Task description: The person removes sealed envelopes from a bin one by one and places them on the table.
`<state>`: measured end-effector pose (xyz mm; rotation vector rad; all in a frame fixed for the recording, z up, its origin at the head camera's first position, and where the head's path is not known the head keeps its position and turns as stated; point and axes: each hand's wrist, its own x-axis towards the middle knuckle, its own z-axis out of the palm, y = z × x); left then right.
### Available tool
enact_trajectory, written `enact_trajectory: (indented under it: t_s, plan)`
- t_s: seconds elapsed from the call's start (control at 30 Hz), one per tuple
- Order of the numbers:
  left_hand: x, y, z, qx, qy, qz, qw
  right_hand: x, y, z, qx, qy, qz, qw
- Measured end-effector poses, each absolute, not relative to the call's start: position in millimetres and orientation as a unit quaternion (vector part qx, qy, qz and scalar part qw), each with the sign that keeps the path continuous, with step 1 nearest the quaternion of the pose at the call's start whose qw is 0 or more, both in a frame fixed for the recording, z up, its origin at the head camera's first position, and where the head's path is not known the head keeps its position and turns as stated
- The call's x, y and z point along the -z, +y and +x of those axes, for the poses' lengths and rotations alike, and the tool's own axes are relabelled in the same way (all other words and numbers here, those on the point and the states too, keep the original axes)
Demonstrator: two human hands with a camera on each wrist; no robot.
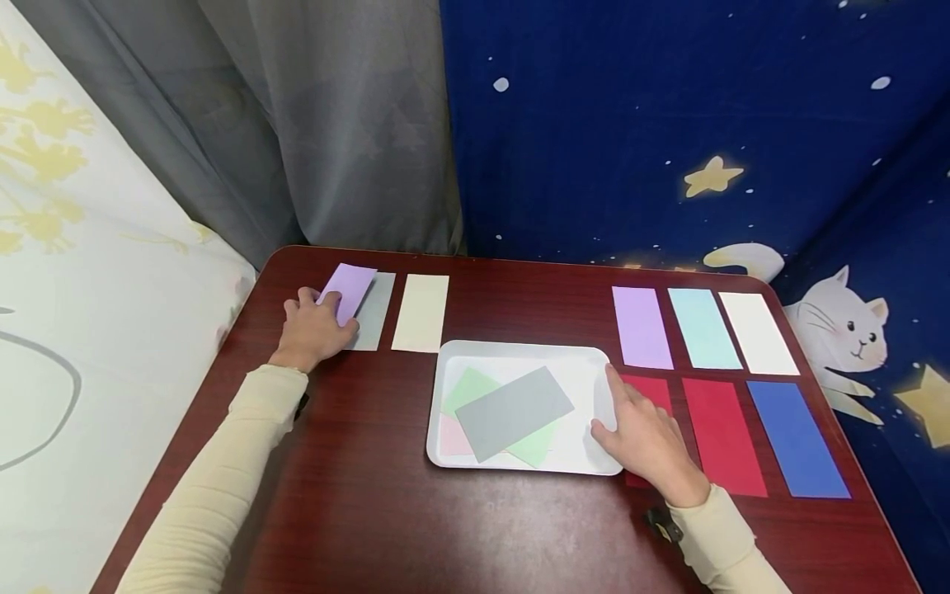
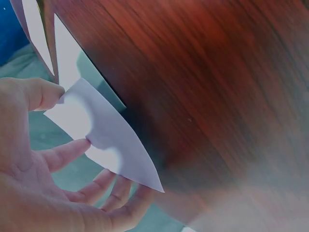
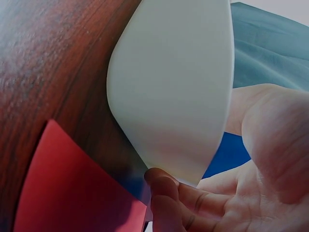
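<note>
At the back left, my left hand (image 1: 315, 328) grips a purple paper card (image 1: 349, 289) by its edges, thumb on one side and fingers along the other. The card (image 2: 111, 130) bows slightly in the left wrist view. It overlaps a grey card (image 1: 376, 312) lying on the table. My right hand (image 1: 647, 433) holds the right rim of a white tray (image 1: 586, 470), fingers at the outer edge and thumb toward the inside. From the right wrist, fingertips show against the tray's outer wall (image 3: 169, 96). Inside the tray lie a grey card (image 1: 514, 412), a green card (image 1: 471, 388) and a pink card (image 1: 454, 437).
A cream card (image 1: 420, 313) lies right of the left hand. On the right are a purple card (image 1: 642, 327), a mint card (image 1: 705, 328), a white card (image 1: 759, 333), red cards (image 1: 723, 437) and a blue card (image 1: 798, 440). Curtains (image 1: 356, 124) hang behind the table (image 1: 356, 511).
</note>
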<state>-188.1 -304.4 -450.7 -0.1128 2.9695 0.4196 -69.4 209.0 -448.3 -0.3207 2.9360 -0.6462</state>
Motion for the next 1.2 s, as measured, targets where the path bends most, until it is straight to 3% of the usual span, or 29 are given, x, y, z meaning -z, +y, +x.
enact_trajectory:
  t_s: [1.2]
  plan:
    - [461, -354, -196, -0.129, 0.981, -0.113, 0.087, 448, 209, -69, 0.21, 0.97, -0.1, 0.065]
